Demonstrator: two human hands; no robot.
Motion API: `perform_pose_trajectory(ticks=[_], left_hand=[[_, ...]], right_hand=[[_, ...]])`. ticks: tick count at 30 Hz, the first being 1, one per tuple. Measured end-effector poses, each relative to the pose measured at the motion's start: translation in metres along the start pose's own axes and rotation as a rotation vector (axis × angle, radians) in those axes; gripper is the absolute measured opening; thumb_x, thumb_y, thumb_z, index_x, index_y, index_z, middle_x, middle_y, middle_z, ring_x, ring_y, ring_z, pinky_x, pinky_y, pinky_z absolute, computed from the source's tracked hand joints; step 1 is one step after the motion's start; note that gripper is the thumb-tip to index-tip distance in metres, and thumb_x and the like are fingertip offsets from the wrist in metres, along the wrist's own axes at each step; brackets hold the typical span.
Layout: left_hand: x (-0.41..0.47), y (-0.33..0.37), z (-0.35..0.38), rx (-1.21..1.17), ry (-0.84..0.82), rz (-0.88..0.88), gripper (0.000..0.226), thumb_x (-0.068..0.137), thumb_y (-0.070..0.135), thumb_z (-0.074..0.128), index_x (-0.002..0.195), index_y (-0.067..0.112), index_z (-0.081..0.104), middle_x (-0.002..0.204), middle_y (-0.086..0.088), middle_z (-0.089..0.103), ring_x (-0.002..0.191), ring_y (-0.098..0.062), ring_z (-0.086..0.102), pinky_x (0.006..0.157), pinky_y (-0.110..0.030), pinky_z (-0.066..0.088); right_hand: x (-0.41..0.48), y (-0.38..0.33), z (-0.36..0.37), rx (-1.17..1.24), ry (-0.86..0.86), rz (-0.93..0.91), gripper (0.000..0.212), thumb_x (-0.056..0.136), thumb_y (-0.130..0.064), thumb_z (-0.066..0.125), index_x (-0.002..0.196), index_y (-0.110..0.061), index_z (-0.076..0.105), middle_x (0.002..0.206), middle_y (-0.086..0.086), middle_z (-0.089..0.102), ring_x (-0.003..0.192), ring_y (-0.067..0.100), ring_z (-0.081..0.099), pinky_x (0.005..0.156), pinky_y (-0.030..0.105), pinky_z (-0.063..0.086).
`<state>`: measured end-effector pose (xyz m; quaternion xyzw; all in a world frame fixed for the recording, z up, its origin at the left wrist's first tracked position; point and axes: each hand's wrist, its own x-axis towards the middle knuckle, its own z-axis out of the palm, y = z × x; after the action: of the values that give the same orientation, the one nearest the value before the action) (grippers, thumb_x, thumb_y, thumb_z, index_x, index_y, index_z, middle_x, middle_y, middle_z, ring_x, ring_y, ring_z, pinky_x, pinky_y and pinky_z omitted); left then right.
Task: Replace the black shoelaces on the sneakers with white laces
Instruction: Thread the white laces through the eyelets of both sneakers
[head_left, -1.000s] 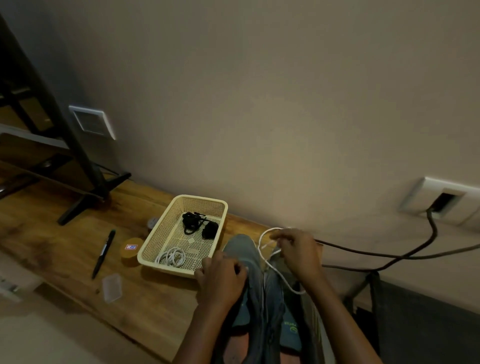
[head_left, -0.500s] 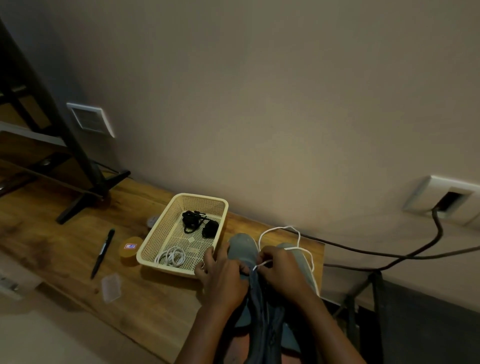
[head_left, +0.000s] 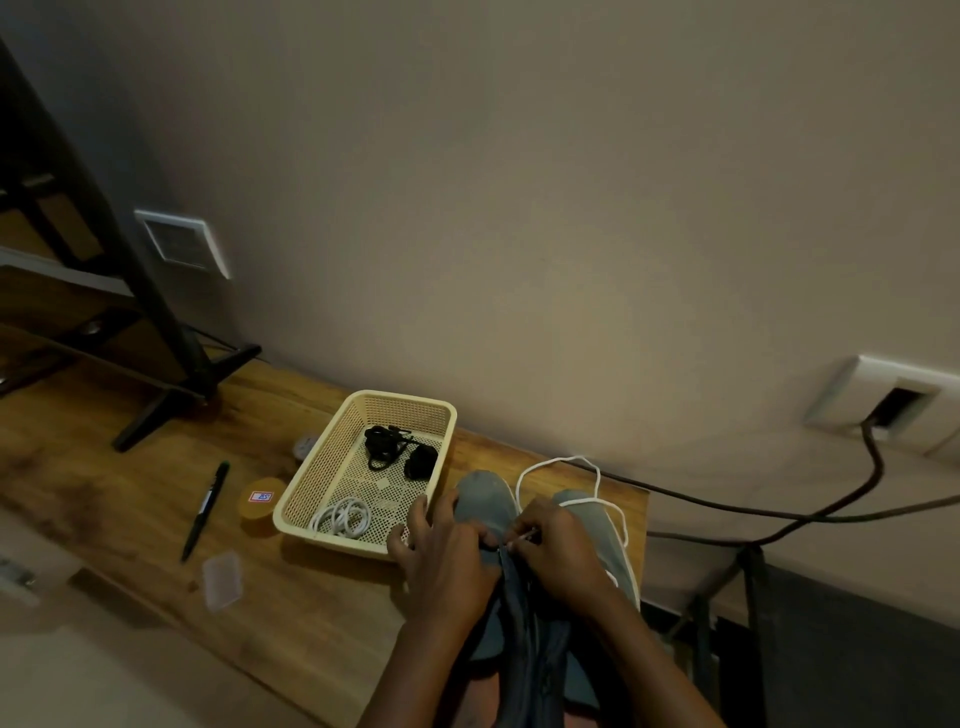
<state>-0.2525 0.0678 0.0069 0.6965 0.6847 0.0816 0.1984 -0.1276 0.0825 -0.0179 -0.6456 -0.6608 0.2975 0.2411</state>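
Two grey sneakers (head_left: 485, 501) lie side by side on the wooden table's right end, toes toward the wall. My left hand (head_left: 444, 556) grips the left sneaker's upper near the eyelets. My right hand (head_left: 558, 551) pinches the tip of a white lace (head_left: 563, 462) at the sneaker's eyelet row. The lace loops out over the toes and down the right sneaker's side. A cream basket (head_left: 332, 457) left of the shoes holds bundled black laces (head_left: 387, 447) and a coiled white lace (head_left: 343, 517).
A black pen (head_left: 205, 509), a round wooden-coloured tin (head_left: 260, 504) and a small clear plastic case (head_left: 223, 579) lie on the table (head_left: 130, 493) left of the basket. A black stand foot (head_left: 171, 400) sits far left. Dark cables (head_left: 810, 512) run from a wall socket (head_left: 893, 400) at right.
My right hand came down from above the toes to the eyelets beside my left hand, bringing the lace tip there. The lace loop now lies over the toes.
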Motion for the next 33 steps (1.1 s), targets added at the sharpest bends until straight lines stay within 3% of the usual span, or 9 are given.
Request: perform_pose_trajectory(ticks=[4, 6, 10, 13, 17, 20, 24, 28, 33], left_hand=[[0.000, 0.000, 0.000, 0.006, 0.005, -0.001, 0.020, 0.086, 0.036, 0.062, 0.105, 0.040, 0.064, 0.156, 0.007, 0.011, 0.143, -0.026, -0.003, 0.112, -0.049, 0.005], [0.000, 0.000, -0.001, -0.008, -0.007, -0.006, 0.019, 0.086, 0.036, 0.062, 0.104, 0.039, 0.063, 0.156, 0.006, 0.009, 0.143, -0.027, -0.005, 0.112, -0.050, 0.004], [0.001, -0.001, -0.002, -0.002, -0.029, -0.006, 0.019, 0.087, 0.034, 0.061, 0.105, 0.039, 0.063, 0.157, 0.005, 0.007, 0.143, -0.027, -0.007, 0.112, -0.051, 0.001], [0.001, 0.000, -0.002, 0.016, -0.001, -0.008, 0.017, 0.088, 0.036, 0.059, 0.104, 0.038, 0.064, 0.156, 0.005, 0.009, 0.143, -0.026, -0.006, 0.112, -0.050, 0.001], [0.004, 0.003, 0.002, 0.059, 0.046, -0.001, 0.016, 0.092, 0.036, 0.053, 0.101, 0.032, 0.065, 0.155, 0.005, 0.013, 0.143, -0.025, -0.004, 0.111, -0.050, 0.002], [0.004, 0.003, 0.004, 0.074, 0.048, 0.000, 0.020, 0.095, 0.035, 0.046, 0.107, 0.031, 0.062, 0.156, 0.005, 0.011, 0.143, -0.025, -0.004, 0.111, -0.049, 0.002], [0.006, 0.000, 0.008, 0.118, 0.019, 0.057, 0.023, 0.097, 0.033, 0.042, 0.111, 0.030, 0.060, 0.157, 0.004, 0.006, 0.143, -0.027, -0.009, 0.110, -0.052, -0.003], [0.006, 0.000, 0.011, 0.167, 0.024, 0.097, 0.025, 0.097, 0.033, 0.039, 0.113, 0.028, 0.058, 0.156, 0.003, 0.007, 0.143, -0.026, -0.007, 0.101, -0.050, -0.015], [0.005, -0.001, 0.007, 0.135, 0.012, 0.099, 0.025, 0.099, 0.028, 0.037, 0.117, 0.022, 0.053, 0.155, 0.003, 0.011, 0.143, -0.024, -0.001, 0.110, -0.053, -0.009]], right_hand=[[0.001, 0.003, -0.012, -0.164, 0.006, -0.025, 0.016, 0.082, -0.020, 0.061, 0.090, -0.026, 0.074, 0.098, -0.011, 0.062, 0.101, 0.016, 0.055, 0.093, 0.039, 0.039], [-0.001, 0.002, -0.020, -0.368, 0.056, -0.035, 0.018, 0.086, -0.027, 0.057, 0.097, -0.028, 0.071, 0.111, -0.010, 0.061, 0.112, 0.016, 0.047, 0.091, 0.032, 0.030], [-0.005, -0.004, -0.014, -0.454, 0.046, -0.049, 0.018, 0.090, -0.032, 0.053, 0.099, -0.028, 0.068, 0.113, -0.009, 0.057, 0.116, 0.019, 0.037, 0.086, 0.035, 0.024], [-0.007, -0.007, -0.007, -0.466, 0.039, -0.052, 0.022, 0.091, -0.031, 0.050, 0.104, -0.031, 0.067, 0.115, -0.010, 0.054, 0.115, 0.019, 0.036, 0.079, 0.034, 0.018], [-0.006, -0.011, -0.015, -0.453, 0.166, 0.025, 0.021, 0.089, -0.034, 0.052, 0.105, -0.030, 0.065, 0.120, -0.008, 0.049, 0.116, 0.019, 0.035, 0.086, 0.033, 0.025], [-0.008, -0.022, -0.020, -0.467, 0.109, 0.073, 0.026, 0.085, -0.049, 0.054, 0.089, -0.026, 0.067, 0.115, -0.008, 0.050, 0.115, 0.020, 0.034, 0.089, 0.035, 0.024], [-0.014, -0.030, -0.015, -0.410, 0.026, 0.165, 0.033, 0.082, -0.056, 0.054, 0.070, -0.026, 0.050, 0.112, -0.008, 0.054, 0.120, 0.020, 0.033, 0.101, 0.039, 0.018], [-0.013, -0.025, -0.011, -0.331, 0.033, 0.246, 0.037, 0.075, -0.054, 0.057, 0.081, -0.019, 0.065, 0.116, -0.009, 0.058, 0.123, 0.022, 0.032, 0.109, 0.045, 0.016], [-0.016, -0.030, -0.008, -0.394, 0.116, 0.193, 0.039, 0.077, -0.054, 0.055, 0.083, -0.019, 0.070, 0.113, -0.011, 0.061, 0.126, 0.017, 0.030, 0.108, 0.045, 0.013]])
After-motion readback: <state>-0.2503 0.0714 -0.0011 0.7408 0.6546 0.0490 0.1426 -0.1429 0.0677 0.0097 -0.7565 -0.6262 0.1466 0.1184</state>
